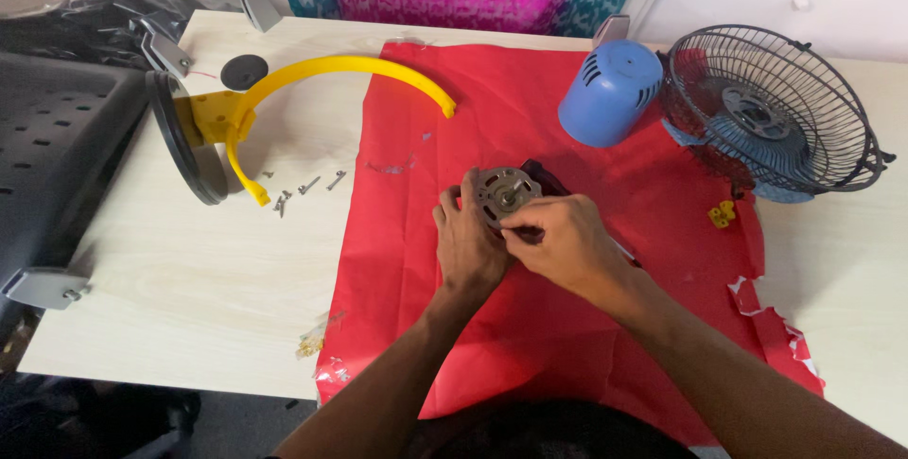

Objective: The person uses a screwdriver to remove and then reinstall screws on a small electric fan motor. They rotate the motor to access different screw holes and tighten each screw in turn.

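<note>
A small grey metal fan motor (504, 191) with a round faceplate and a centre shaft lies on a red paper sheet (567, 346). My left hand (466, 246) cups the motor from its left side and holds it. My right hand (560, 237) rests against the motor's lower right edge with fingers pinched together; whether something small is between them is hidden. A dark part of the motor shows behind the faceplate.
A blue plastic motor cover (610, 92) and a dark wire fan guard (768, 111) over blue blades sit at the back right. A yellow curved bracket (312, 71) on a black round base (182, 138) stands left. Loose screws (307, 185) and a small yellow piece (722, 214) lie nearby.
</note>
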